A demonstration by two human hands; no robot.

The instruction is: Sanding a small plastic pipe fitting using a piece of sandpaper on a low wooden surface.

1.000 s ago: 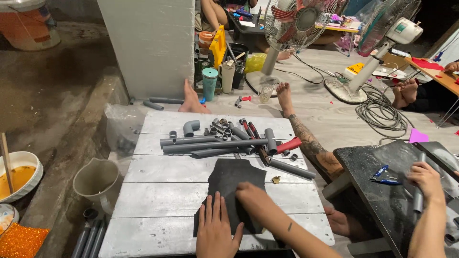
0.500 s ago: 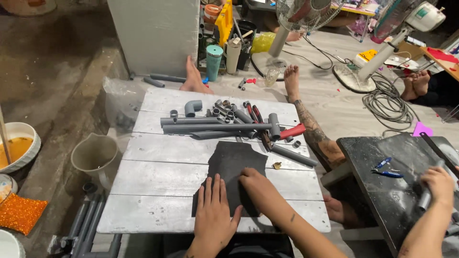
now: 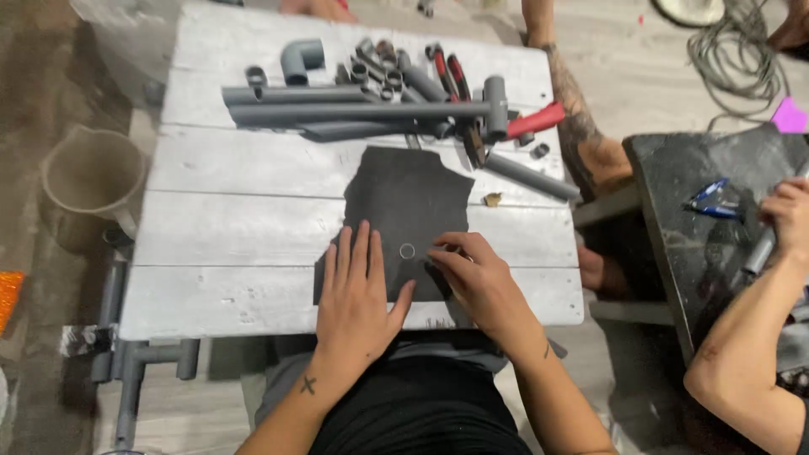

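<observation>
A ragged black sheet (image 3: pixel 404 198) lies flat on the white plank table (image 3: pixel 227 227). My left hand (image 3: pixel 358 291) presses on its near left part, fingers spread and flat. My right hand (image 3: pixel 480 278) rests on the sheet's near right edge, fingers bent with the tips together on the sheet. A small ring mark (image 3: pixel 407 250) shows on the sheet between my two hands. Whether the right fingers pinch anything is hidden.
Grey pipes and fittings (image 3: pixel 362 105) and red-handled pliers (image 3: pixel 522 126) lie across the table's far side. A grey jug (image 3: pixel 88 181) stands at the left. On the right another person's hand (image 3: pixel 788 215) holds a grey pipe over a black table (image 3: pixel 691 244) with blue cutters (image 3: pixel 712 198).
The view has tilted down and come closer to the table. My right hand slid back toward the near edge of the sheet, uncovering a small ring mark. My left hand stayed flat.
</observation>
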